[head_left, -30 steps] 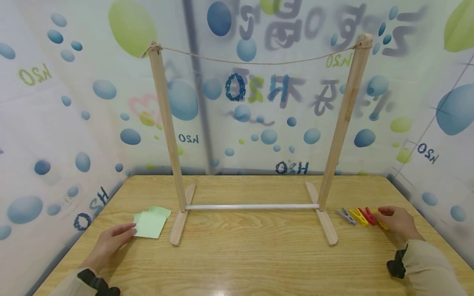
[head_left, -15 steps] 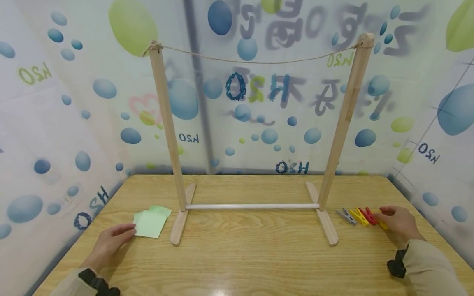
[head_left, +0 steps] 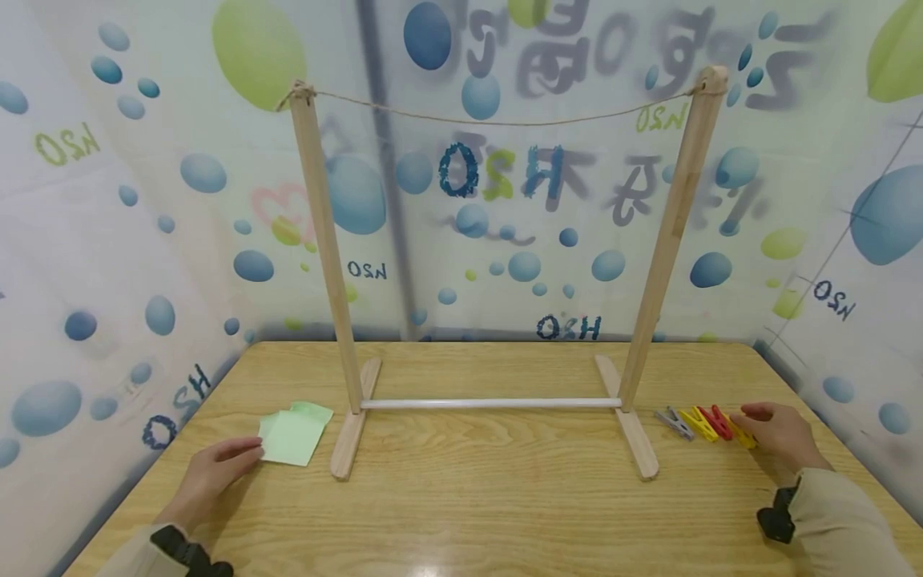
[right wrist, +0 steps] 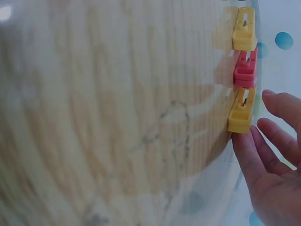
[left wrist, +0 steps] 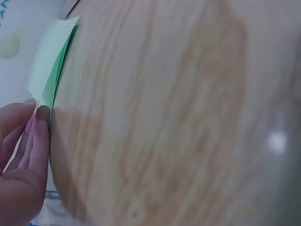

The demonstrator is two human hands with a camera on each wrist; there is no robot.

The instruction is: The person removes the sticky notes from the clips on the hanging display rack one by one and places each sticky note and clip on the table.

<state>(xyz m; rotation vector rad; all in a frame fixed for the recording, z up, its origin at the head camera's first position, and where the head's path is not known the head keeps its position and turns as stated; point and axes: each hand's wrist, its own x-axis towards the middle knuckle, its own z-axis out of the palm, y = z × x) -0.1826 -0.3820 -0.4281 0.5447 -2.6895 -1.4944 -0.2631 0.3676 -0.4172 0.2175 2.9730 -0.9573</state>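
Pale green sticky notes lie loosely overlapped on the left part of the table, with their edges raised in the left wrist view. My left hand pinches the near left edge of the notes between thumb and finger. On the right lies a row of clothespins: a grey one, a yellow one, a red one and another yellow one at the end. Beside that end clothespin is my right hand, one fingertip touching it from below in the right wrist view, the other fingers apart from it.
Between the hands stands a wooden frame with a left post, a right post and a white crossbar. A slack string joins the post tops. Printed cloth surrounds the wooden table.
My right hand has shifted very slightly to the right beside the end clothespin. The left hand, notes and frame look the same.
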